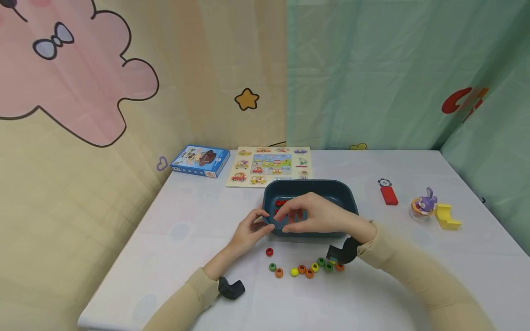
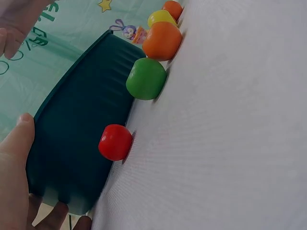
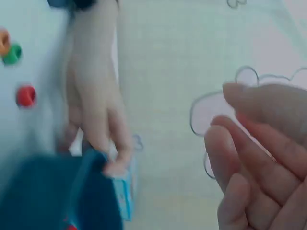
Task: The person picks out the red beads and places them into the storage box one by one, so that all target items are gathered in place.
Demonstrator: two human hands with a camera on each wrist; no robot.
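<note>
A dark teal plastic bin (image 1: 333,189) stands in the middle of the table, with several red beads (image 1: 280,202) inside. My left hand (image 1: 247,232) holds its near left corner, thumb along the front wall and fingers around the left end, as the left wrist view shows. Over the bin's opening hovers my right hand (image 1: 316,214), fingers bent and thumb apart; nothing shows between them in the right wrist view. In front of the bin lie a red bead (image 1: 269,252), a green bead (image 1: 272,266), an orange bead (image 1: 279,273) and a loose row of mixed beads (image 1: 309,273).
Behind the bin lie a wooden picture puzzle (image 1: 233,177) and a blue box (image 1: 200,161). On the right are a red tag-like piece (image 1: 389,195), a purple rabbit toy (image 1: 425,202) and a yellow curved block (image 1: 447,217). Printed curtains (image 1: 360,78) border the table.
</note>
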